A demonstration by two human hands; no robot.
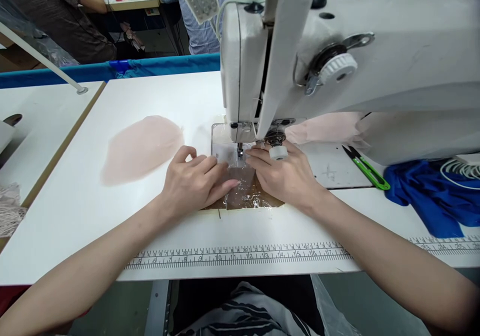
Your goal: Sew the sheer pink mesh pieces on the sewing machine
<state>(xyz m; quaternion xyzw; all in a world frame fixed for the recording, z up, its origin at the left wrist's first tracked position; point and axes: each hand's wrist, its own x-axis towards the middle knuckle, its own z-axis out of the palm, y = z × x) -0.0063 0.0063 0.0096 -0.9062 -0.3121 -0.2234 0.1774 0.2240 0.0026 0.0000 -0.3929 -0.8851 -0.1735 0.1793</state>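
My left hand (197, 181) lies left of the needle area of a white sewing machine (393, 51), fingers curled and thumb pointing right. From the other side my right hand (287, 176) reaches in, its fingers together and tips close to the presser foot (240, 151). Something pale and sheer seems to lie under the foot between my hands; what my fingertips grip is too small to make out. Clear tape (249, 196) over a brown patch covers the bed in front of the foot. A sheer pink fabric piece (144, 148) lies flat to the left.
More pink fabric (326, 127) lies beneath the machine arm. Green thread snips (367, 168) and a blue cloth (423, 191) are at the right. A printed ruler (232, 257) runs along the front table edge. Two people are beyond the blue cloth-covered edge (168, 67).
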